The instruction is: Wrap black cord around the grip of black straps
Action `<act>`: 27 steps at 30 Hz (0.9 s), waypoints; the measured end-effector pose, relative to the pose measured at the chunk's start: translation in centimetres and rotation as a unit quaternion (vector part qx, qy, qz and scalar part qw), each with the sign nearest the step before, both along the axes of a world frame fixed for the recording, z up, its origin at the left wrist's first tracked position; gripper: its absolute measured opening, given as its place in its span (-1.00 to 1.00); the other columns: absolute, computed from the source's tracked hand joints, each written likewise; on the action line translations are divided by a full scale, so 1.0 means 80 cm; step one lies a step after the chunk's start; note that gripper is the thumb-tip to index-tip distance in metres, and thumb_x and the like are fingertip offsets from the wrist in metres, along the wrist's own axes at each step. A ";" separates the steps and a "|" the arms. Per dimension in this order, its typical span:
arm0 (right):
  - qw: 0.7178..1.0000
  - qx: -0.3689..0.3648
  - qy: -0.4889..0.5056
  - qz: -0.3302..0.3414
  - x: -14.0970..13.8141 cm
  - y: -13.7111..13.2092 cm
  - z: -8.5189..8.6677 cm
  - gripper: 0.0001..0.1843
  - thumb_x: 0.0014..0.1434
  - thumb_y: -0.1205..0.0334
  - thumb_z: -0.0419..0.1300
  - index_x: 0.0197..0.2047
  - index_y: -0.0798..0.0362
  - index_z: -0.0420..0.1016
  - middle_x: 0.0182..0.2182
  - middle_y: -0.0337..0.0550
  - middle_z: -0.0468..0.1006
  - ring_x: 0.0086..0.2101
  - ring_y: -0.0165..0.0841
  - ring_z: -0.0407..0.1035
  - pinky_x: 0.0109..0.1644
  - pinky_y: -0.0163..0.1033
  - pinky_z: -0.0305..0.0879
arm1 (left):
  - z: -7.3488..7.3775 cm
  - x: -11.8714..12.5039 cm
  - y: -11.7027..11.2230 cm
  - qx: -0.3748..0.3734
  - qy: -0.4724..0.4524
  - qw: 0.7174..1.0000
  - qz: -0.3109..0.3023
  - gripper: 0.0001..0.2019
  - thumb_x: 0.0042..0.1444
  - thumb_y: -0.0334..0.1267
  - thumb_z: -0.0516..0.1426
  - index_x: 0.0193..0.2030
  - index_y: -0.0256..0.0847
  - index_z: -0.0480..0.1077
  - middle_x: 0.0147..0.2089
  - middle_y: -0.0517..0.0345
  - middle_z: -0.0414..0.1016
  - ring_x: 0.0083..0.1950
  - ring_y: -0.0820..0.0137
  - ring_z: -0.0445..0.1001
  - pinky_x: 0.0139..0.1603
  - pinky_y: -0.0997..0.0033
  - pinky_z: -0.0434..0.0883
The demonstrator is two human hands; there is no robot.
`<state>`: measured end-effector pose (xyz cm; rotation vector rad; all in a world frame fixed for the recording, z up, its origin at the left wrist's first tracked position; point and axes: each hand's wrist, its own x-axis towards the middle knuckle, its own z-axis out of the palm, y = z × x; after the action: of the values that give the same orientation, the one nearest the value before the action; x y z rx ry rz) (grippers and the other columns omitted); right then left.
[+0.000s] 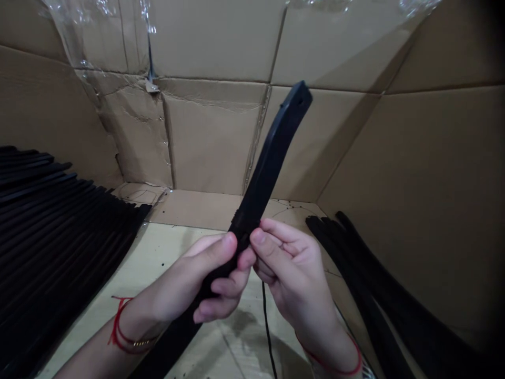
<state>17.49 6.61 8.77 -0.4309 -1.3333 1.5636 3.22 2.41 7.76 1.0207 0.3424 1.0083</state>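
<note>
A long, flat black strip [266, 168] with a bent upper end and a small hole near its tip rises at a slant in front of me. My left hand [209, 273] is closed around it below the middle, thumb on top and fingers curled beneath. At the strip's right edge, beside a small ridged section, my right hand [292, 268] is closed in a pinch of thumb and forefinger. What lies between those fingertips is hidden. A thin black cord [267, 321] hangs below the right fingers; I cannot tell whether they hold it.
Many similar black strips [59, 237] lie stacked at the left. Several more black strips [366, 284] lean at the right. Cardboard walls [213, 137] with torn clear tape surround a pale work surface [158, 252] dotted with dark specks.
</note>
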 end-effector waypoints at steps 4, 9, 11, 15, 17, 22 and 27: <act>0.998 0.034 -0.004 -0.057 0.001 -0.005 0.000 -0.87 0.11 0.21 0.33 -0.36 0.08 0.49 -0.69 -0.28 0.41 -0.68 -0.52 0.16 -0.64 -0.41 0.03 | -0.006 0.002 0.004 -0.024 -0.004 0.999 -0.035 -0.53 0.34 0.12 -0.15 -0.24 -0.27 0.30 -0.58 0.30 0.16 -0.72 0.61 0.15 -0.74 0.69 0.14; 0.991 0.033 0.009 -0.130 0.000 -0.005 -0.002 -0.87 0.05 0.28 0.38 -0.38 0.08 0.50 -0.68 -0.39 0.26 -0.71 -0.61 -0.07 -0.70 -0.44 -0.06 | -0.003 0.012 0.000 0.021 0.145 0.966 0.215 -0.66 0.32 -0.03 0.03 -0.26 -0.32 0.34 -0.51 0.16 0.39 -0.50 0.50 0.43 -0.42 0.58 0.42; 0.996 0.024 0.013 -0.079 0.001 -0.002 -0.001 -0.87 0.06 0.26 0.38 -0.36 0.07 0.51 -0.69 -0.42 0.18 -0.70 -0.62 -0.13 -0.71 -0.44 -0.22 | -0.001 0.015 -0.005 0.012 0.110 0.970 0.218 -0.65 0.32 -0.03 0.02 -0.31 -0.31 0.34 -0.57 0.20 0.36 -0.56 0.51 0.40 -0.50 0.62 0.38; 0.994 -0.017 -0.007 0.104 0.005 0.006 0.005 -0.77 0.13 0.16 0.32 -0.17 0.11 0.59 -0.70 -0.44 0.09 -0.69 -0.62 -0.22 -0.68 -0.43 -0.32 | -0.003 0.013 -0.010 -0.056 -0.008 0.995 0.077 -0.56 0.35 0.01 -0.08 -0.37 -0.29 0.33 -0.70 0.30 0.18 -0.75 0.57 0.23 -0.74 0.69 0.20; 0.991 -0.023 -0.009 0.129 0.005 0.009 0.004 -0.74 0.11 0.13 0.33 -0.18 0.13 0.61 -0.69 -0.41 0.14 -0.69 -0.63 -0.24 -0.68 -0.43 -0.33 | -0.007 0.009 -0.008 -0.076 -0.055 0.996 -0.010 -0.54 0.36 0.03 -0.14 -0.38 -0.27 0.32 -0.72 0.35 0.07 -0.80 0.60 0.10 -0.80 0.70 0.12; 1.000 -0.007 -0.020 0.000 0.001 0.010 -0.004 -0.77 0.05 0.17 0.39 -0.25 0.12 0.61 -0.64 -0.29 0.34 -0.68 -0.58 0.04 -0.70 -0.43 -0.16 | -0.007 0.007 -0.006 0.004 0.107 0.991 0.083 -0.52 0.29 0.19 -0.11 -0.21 -0.23 0.30 -0.61 0.28 0.25 -0.65 0.54 0.27 -0.63 0.64 0.29; 1.000 0.015 0.010 -0.021 -0.005 0.002 -0.002 -0.91 0.11 0.29 0.34 -0.28 0.10 0.59 -0.61 -0.35 0.31 -0.69 -0.64 -0.01 -0.68 -0.47 0.01 | -0.006 0.022 -0.011 0.189 0.400 0.797 0.411 -0.79 0.35 -0.10 -0.01 -0.05 -0.16 0.29 -0.36 0.21 0.41 -0.39 0.48 0.37 -0.39 0.55 0.30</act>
<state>17.05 6.80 8.58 -0.4209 -1.3222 1.5072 4.99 1.49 7.29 1.7161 1.4294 1.3998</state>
